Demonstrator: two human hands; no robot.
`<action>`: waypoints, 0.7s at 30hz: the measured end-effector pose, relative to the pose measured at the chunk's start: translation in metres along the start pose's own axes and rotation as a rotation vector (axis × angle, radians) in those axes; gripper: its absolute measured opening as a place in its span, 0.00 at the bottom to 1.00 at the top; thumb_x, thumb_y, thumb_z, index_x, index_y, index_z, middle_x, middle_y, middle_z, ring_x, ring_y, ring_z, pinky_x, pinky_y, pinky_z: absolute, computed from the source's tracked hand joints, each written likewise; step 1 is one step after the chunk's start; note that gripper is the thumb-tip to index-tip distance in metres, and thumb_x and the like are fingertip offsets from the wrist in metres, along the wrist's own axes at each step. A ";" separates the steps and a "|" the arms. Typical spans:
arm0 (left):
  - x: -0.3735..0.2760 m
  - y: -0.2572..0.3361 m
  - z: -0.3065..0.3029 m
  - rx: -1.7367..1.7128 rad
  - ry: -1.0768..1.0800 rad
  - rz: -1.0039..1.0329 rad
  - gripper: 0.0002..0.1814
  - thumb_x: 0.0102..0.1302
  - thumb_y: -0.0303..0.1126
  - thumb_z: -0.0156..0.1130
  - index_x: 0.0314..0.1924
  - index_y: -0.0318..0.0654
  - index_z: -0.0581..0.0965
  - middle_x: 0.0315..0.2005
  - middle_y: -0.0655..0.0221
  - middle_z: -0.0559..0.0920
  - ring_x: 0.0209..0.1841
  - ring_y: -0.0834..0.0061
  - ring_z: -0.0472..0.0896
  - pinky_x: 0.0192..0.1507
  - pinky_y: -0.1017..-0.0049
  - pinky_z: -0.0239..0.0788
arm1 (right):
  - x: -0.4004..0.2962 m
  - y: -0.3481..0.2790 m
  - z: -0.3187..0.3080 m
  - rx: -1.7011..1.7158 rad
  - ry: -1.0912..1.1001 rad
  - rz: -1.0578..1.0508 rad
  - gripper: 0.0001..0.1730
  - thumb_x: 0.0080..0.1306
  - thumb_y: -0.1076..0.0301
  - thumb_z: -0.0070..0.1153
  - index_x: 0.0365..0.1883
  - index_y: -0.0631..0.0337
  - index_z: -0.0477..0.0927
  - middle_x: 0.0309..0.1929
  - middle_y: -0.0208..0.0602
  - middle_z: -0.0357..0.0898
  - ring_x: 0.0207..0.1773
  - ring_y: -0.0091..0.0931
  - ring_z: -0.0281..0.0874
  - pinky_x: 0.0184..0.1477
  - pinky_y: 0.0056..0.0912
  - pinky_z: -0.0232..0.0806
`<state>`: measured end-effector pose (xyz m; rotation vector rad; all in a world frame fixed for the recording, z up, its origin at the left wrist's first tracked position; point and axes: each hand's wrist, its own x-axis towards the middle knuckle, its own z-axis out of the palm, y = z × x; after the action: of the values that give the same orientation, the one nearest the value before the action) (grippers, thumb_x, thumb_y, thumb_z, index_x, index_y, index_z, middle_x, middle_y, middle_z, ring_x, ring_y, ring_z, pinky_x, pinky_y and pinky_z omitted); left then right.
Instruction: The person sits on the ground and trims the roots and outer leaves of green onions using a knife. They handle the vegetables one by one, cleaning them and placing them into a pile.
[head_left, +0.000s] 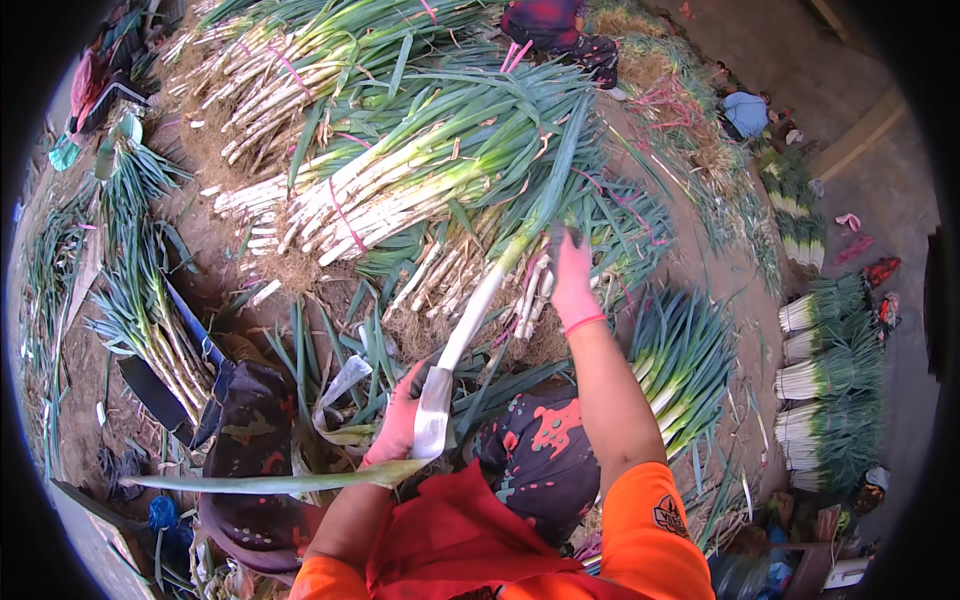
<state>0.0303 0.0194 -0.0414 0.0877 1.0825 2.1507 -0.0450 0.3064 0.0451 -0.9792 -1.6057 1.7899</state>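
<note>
A long green onion (480, 296) with a clean white stalk slants up from my lap, its green leaves lying over the heap. My left hand (397, 416), in a pink glove with a dark palm, is closed around its lower end. From that end a pale peeled outer layer (433, 409) folds down, joined to a long leaf (262, 484) that stretches left across my forearm. My right hand (574, 277), gloved alike, is just right of the stalk, over soil-covered green onions (534, 289). Its fingertips are dark and partly hidden, so whether they grip anything is unclear.
Tied bundles of unpeeled green onions (360, 202) are piled ahead. Cleaned green onions (675, 367) lie by my right knee. Several clean bundles (817, 382) line the far right. More stalks (161, 337) rest at left. Other people (555, 26) sit around the heap.
</note>
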 end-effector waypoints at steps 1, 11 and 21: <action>-0.007 -0.006 -0.001 0.075 -0.043 0.031 0.29 0.63 0.19 0.58 0.64 0.40 0.65 0.40 0.69 0.80 0.38 0.80 0.79 0.39 0.83 0.72 | 0.019 0.007 -0.023 0.099 -0.034 0.153 0.24 0.65 0.48 0.55 0.46 0.59 0.72 0.38 0.38 0.77 0.33 0.32 0.74 0.37 0.36 0.70; 0.005 -0.040 -0.004 0.013 -0.135 0.018 0.30 0.62 0.25 0.60 0.64 0.39 0.64 0.48 0.62 0.76 0.47 0.70 0.77 0.46 0.73 0.72 | 0.016 -0.004 -0.024 0.749 -0.491 0.168 0.11 0.65 0.61 0.56 0.33 0.59 0.72 0.32 0.36 0.76 0.34 0.31 0.76 0.39 0.38 0.72; 0.011 -0.067 -0.056 1.631 0.012 0.777 0.13 0.49 0.38 0.62 0.37 0.48 0.78 0.30 0.66 0.77 0.36 0.61 0.75 0.41 0.60 0.65 | 0.025 -0.018 -0.043 0.665 -0.311 -0.082 0.10 0.65 0.64 0.53 0.32 0.62 0.71 0.25 0.37 0.72 0.23 0.31 0.72 0.24 0.34 0.67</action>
<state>0.0405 0.0147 -0.1287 1.3706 2.7978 1.1298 -0.0262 0.3544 0.0574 -0.3346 -1.0465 2.2693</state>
